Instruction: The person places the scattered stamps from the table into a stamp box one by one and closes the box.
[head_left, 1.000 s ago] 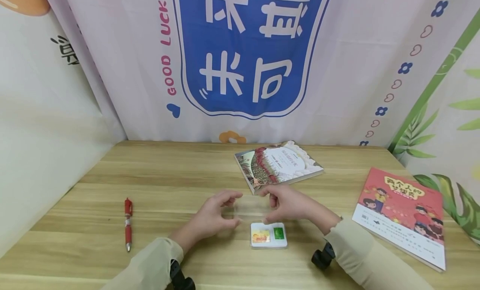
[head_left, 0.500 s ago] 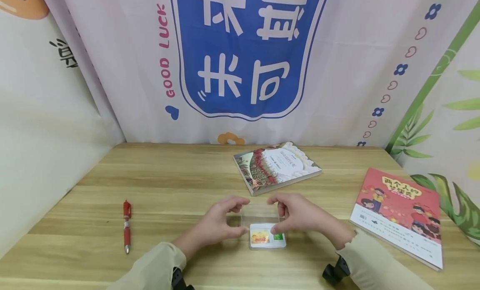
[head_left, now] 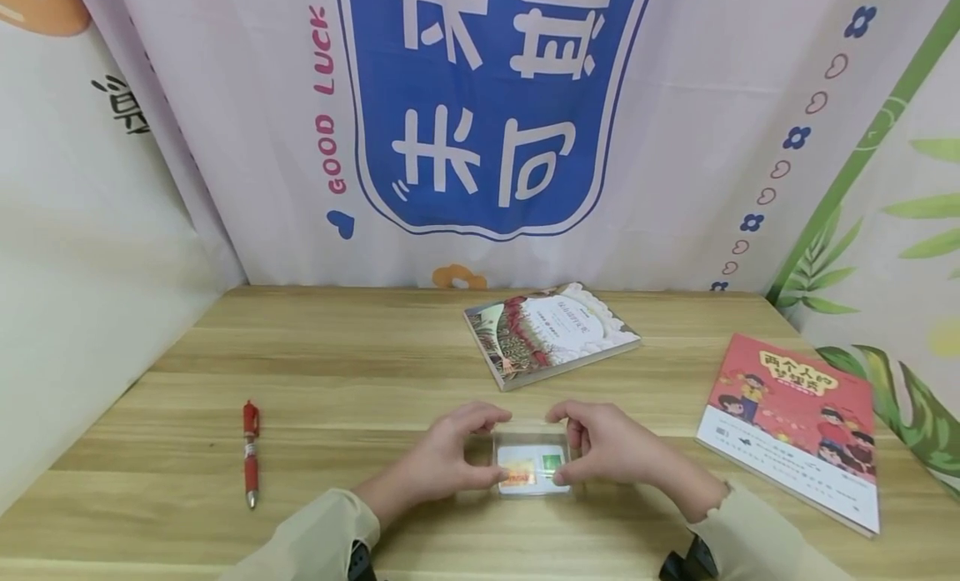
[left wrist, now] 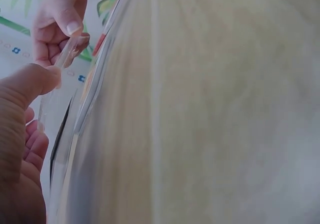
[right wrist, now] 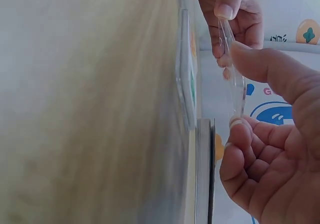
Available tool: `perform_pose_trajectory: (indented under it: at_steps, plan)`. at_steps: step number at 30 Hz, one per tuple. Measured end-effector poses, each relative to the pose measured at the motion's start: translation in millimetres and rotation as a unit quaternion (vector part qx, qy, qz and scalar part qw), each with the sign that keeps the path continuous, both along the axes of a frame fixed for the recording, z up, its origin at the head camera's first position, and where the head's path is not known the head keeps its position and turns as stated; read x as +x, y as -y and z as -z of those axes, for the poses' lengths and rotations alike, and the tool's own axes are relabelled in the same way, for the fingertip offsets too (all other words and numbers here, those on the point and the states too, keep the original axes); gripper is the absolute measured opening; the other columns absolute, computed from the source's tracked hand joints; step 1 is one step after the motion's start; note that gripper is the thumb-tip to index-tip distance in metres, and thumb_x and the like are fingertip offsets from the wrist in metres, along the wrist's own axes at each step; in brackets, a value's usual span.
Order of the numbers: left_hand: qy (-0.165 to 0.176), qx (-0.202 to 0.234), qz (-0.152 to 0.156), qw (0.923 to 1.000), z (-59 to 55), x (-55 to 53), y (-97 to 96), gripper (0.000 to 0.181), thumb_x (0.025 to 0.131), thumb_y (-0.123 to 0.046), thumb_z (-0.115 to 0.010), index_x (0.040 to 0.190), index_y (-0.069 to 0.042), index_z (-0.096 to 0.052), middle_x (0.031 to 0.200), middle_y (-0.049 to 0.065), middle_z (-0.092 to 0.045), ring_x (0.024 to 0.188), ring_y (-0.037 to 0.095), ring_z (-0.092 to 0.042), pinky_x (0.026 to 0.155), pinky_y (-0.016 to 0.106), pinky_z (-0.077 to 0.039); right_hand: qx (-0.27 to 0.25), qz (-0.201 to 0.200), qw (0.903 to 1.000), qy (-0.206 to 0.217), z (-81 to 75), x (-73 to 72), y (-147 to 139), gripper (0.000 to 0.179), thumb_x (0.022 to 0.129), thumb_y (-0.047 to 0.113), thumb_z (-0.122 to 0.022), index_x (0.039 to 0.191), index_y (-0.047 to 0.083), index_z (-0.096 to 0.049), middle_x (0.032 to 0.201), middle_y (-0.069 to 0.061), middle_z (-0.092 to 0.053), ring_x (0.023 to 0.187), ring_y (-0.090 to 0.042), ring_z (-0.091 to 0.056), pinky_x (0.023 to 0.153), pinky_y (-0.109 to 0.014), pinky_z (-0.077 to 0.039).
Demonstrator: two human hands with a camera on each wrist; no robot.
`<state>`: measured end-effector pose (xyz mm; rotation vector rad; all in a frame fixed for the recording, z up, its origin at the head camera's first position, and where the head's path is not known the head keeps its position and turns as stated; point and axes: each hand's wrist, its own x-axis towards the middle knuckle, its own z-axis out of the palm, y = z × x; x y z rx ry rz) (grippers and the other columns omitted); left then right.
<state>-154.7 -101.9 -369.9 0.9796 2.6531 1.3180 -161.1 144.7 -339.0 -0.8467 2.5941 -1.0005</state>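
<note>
A clear plastic lid (right wrist: 237, 91) is held level between both hands, its thin edge showing in the wrist views. My left hand (head_left: 452, 454) pinches its left end between thumb and fingers. At the opposite end, my right hand (head_left: 613, 446) grips it the same way. Below the lid, apart from it in the right wrist view, a flat white case (right wrist: 185, 69) with a yellow-orange picture and a green patch lies on the table. In the head view the case shows through the lid.
On the wooden table (head_left: 360, 348), a red pen (head_left: 251, 456) lies to the left. One illustrated book (head_left: 551, 335) rests behind the hands, and a red-and-white book (head_left: 791, 431) is at the right. A printed curtain (head_left: 660, 147) hangs along the back edge.
Both hands have brought the clear lid nearer to me, from behind the white case to above it. The case, pen and books have stayed in place.
</note>
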Motion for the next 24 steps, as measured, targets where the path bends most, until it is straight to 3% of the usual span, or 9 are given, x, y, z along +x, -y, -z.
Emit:
perform_pose_trajectory:
  at_steps: [24]
  plan:
    - [0.015, -0.043, 0.0, 0.999, 9.4, 5.2, -4.3, 0.061, 0.067, -0.02, -0.08, 0.122, -0.008, -0.057, 0.116, -0.001, -0.056, 0.099, 0.013, -0.051, 0.091, 0.03, -0.044, -0.012, 0.001, 0.9998, 0.019, 15.8, 3.9, -0.7, 0.057, 0.061, 0.022, -0.083, 0.109, 0.005, -0.058, 0.072, 0.002, -0.054, 0.059, -0.006, -0.046, 0.052, -0.02, -0.041]
